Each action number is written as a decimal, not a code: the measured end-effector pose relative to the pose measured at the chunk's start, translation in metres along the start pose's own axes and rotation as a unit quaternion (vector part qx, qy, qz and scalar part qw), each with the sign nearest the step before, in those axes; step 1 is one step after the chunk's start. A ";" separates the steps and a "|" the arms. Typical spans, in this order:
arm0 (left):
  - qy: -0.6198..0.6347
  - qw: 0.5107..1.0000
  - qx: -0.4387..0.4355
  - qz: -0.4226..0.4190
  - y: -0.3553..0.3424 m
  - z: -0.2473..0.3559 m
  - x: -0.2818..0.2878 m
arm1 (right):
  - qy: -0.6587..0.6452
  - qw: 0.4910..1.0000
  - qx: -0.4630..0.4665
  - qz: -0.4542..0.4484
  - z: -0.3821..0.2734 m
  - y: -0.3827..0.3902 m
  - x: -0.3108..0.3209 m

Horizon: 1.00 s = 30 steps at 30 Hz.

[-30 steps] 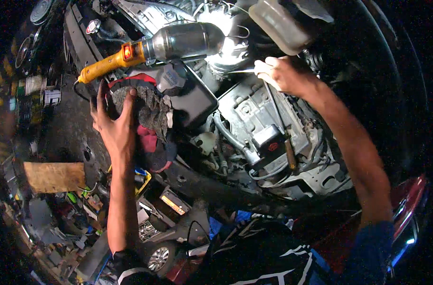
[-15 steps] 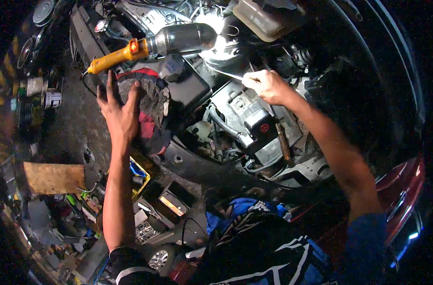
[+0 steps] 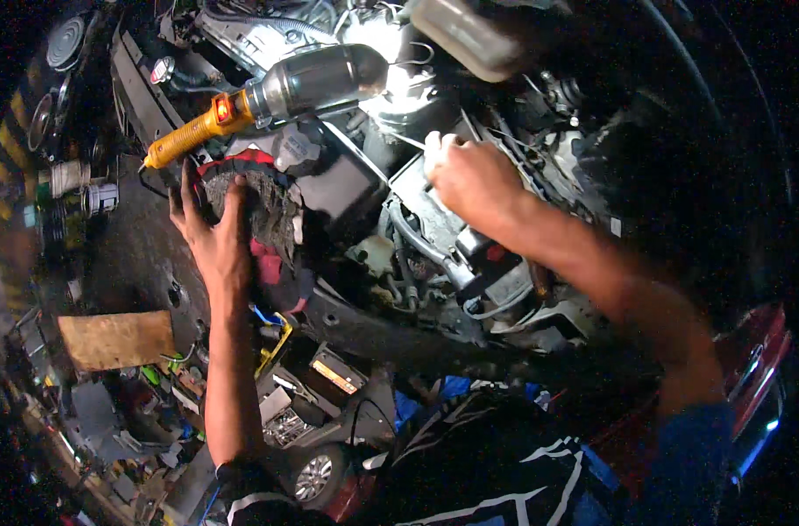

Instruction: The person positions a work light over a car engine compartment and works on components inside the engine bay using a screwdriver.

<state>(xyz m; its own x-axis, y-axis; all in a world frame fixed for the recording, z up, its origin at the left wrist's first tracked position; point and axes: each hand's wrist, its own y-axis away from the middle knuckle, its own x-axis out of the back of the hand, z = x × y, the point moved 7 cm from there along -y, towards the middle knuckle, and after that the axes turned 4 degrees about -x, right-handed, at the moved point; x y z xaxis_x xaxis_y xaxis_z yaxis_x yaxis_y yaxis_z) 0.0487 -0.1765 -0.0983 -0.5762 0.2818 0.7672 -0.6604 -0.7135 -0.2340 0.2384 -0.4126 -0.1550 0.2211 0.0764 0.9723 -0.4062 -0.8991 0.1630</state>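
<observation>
My left hand (image 3: 211, 232) rests with spread fingers on a grey, red and dark cloth bundle (image 3: 263, 210) on the car's front edge. Just above it lies a work lamp with an orange handle (image 3: 187, 138), its bright light falling into the engine bay. My right hand (image 3: 469, 180) is closed on a thin metal rod (image 3: 401, 140) reaching toward the lit round metal part (image 3: 383, 112), over a pale, grimy metal housing (image 3: 412, 180). A wooden-handled tool (image 3: 541, 285) lies to the lower right, partly behind my right forearm.
A black box (image 3: 333, 197) and hoses (image 3: 408, 237) fill the engine bay, with a translucent tank (image 3: 465, 35) at the top. At left and below are cans (image 3: 99, 200), cardboard (image 3: 114, 342), a car battery (image 3: 333, 373) and scattered tools. A red car body (image 3: 759, 351) shows at right.
My right hand has moved left from where it was a second ago, shifting the rod with it. My left hand stays on the cloth. The whole view shifts slightly with my head.
</observation>
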 end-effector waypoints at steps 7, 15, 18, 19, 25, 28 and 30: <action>-0.004 1.000 -0.026 -0.007 -0.004 0.006 -0.007 | -0.225 0.972 0.011 0.064 0.054 0.013 -0.034; 0.001 1.000 0.001 0.010 -0.002 0.023 -0.001 | -0.151 0.986 -0.077 -0.010 0.040 0.000 -0.027; -0.002 1.000 -0.024 0.008 0.001 0.004 -0.006 | -0.036 0.989 -0.141 -0.007 -0.016 0.006 0.001; -0.010 0.999 -0.037 0.008 -0.001 -0.001 -0.004 | -0.024 0.992 -0.124 0.007 -0.019 0.005 0.002; -0.134 0.985 -0.111 0.001 -0.002 -0.015 0.002 | -0.307 0.951 -0.011 0.041 0.050 0.003 -0.040; -0.039 0.996 -0.076 -0.005 -0.001 0.003 -0.011 | -0.361 0.931 -0.059 -0.014 0.070 0.012 -0.058; 0.048 0.999 -0.018 0.000 -0.007 0.009 -0.011 | -0.356 0.934 -0.032 0.002 0.076 0.012 -0.052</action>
<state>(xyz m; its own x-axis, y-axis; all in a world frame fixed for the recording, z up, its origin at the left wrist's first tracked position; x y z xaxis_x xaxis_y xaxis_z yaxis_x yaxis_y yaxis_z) 0.0643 -0.1806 -0.1001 -0.6192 0.3427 0.7065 -0.6759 -0.6906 -0.2574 0.2895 -0.4601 -0.2167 0.7434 -0.2532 0.6190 -0.4553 -0.8696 0.1912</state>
